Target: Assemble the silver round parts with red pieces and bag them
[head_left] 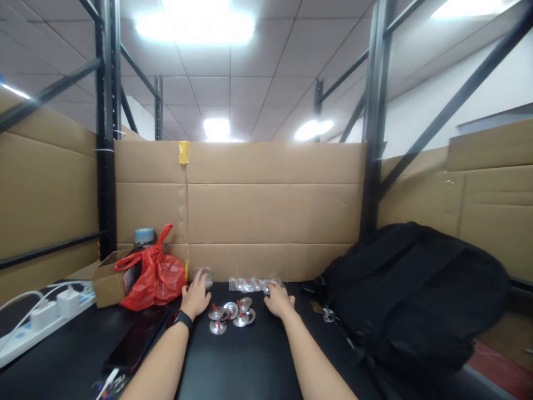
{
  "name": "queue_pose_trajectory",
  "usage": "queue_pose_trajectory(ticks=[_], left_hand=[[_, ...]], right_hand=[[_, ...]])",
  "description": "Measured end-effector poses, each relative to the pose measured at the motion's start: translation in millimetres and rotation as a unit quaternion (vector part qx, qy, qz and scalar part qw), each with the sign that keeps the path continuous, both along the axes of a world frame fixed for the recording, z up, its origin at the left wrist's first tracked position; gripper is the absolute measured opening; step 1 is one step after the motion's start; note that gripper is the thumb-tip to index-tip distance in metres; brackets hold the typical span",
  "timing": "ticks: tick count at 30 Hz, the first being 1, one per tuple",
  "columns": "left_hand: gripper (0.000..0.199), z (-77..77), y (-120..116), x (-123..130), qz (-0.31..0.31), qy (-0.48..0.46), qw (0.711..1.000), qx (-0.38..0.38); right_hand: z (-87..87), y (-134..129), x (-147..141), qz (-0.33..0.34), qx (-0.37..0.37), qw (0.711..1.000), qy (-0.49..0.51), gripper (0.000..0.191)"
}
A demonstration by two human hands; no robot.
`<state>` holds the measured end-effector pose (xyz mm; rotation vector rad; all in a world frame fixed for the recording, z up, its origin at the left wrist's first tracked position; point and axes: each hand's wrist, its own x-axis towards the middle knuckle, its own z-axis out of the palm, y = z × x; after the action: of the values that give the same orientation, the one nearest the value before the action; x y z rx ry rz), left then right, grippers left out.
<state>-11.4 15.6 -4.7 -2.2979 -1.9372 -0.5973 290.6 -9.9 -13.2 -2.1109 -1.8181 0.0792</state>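
On the black table [233,366], a black backpack [412,294] lies at three o'clock, a red bag [160,278] at ten. The right hand [280,301], at two, touches a long clear packet [249,285] at one (whether its grip pinches, I cannot tell). The left hand [195,299], at ten, spreads its grip beside a smaller packet [209,279]. Loose metal discs [230,310] with red bits lie at the dial's centre.
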Motion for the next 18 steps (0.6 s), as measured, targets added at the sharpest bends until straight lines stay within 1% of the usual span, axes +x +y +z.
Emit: queue_pose_trajectory(ticks=[2, 4, 6, 9, 12, 18], left_hand=[[0.064, 0.0, -0.3, 0.0, 0.001, 0.000, 1.000, 0.000], [0.064, 0.2, -1.1, 0.3, 0.000, -0.001, 1.000, 0.001], [0.065, 0.3, -1.9, 0.4, 0.000, -0.006, 1.000, 0.001], [0.066, 0.4, -2.5, 0.2, 0.001, -0.014, 1.000, 0.004], [0.067, 0.5, -2.6, -0.2, -0.002, -0.016, 1.000, 0.006], [0.065, -0.4, -2.8, 0.7, -0.004, -0.022, 1.000, 0.013]], right_hand=[[-0.1, 2.2, -3.5, -0.014, 0.004, 1.000, -0.006, 0.055], [0.3, 4.4, -3.8, -0.022, 0.014, 1.000, -0.010, 0.062], [-0.3, 6.9, -1.2, -0.007, 0.020, 1.000, -0.011, 0.066], [-1.5, 10.1, 3.5, 0.029, 0.009, 1.000, -0.008, 0.058], [0.3, 9.7, 4.7, 0.015, 0.008, 1.000, -0.007, 0.053], [10.5, 1.4, 0.4, 0.001, 0.022, 1.000, -0.005, 0.045]])
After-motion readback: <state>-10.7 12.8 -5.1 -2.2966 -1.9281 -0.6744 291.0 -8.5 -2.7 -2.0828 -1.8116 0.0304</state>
